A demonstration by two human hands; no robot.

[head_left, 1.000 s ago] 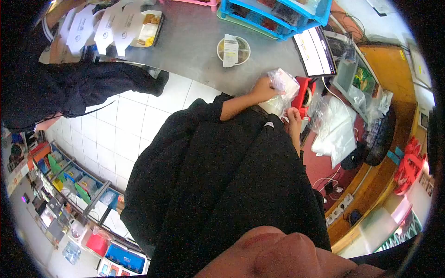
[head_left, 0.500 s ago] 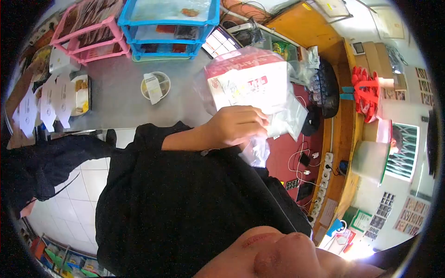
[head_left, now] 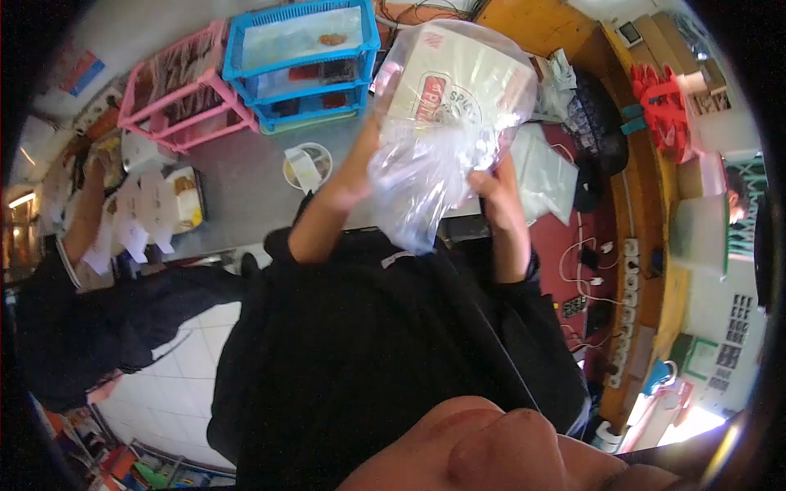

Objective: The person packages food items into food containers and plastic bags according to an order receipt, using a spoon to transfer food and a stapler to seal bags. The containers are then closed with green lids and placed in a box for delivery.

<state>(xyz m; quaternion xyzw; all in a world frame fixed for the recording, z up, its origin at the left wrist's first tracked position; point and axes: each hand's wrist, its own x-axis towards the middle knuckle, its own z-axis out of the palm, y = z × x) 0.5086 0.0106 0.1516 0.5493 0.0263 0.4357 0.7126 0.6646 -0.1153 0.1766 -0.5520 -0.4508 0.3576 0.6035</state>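
A clear plastic bag [head_left: 417, 184] with a white and red printed food box [head_left: 458, 82] inside is held up over the counter, in front of my chest. The bag's neck is gathered and twisted, its loose end hanging toward me. My left hand [head_left: 370, 143] grips the left side of the bag, its fingers mostly hidden behind it. On the lower right, my right hand [head_left: 491, 186] is closed on the bag with the thumb showing, the other fingers out of sight underneath. A round bowl [head_left: 321, 164] with a white label across its lid sits left of my left forearm.
Blue stacked trays [head_left: 303, 41] and a pink rack [head_left: 188, 98] stand on the metal counter [head_left: 237, 176]. Open white boxes [head_left: 139, 217] line the left, beside a co-worker's arm [head_left: 86, 213]. Plastic bags [head_left: 544, 176] lie right; cables and a power strip [head_left: 626, 303] run beyond.
The bagged box has been turned, so another printed face shows. My left hand has moved from the bag's gathered neck to its left side; my right hand has come into view.
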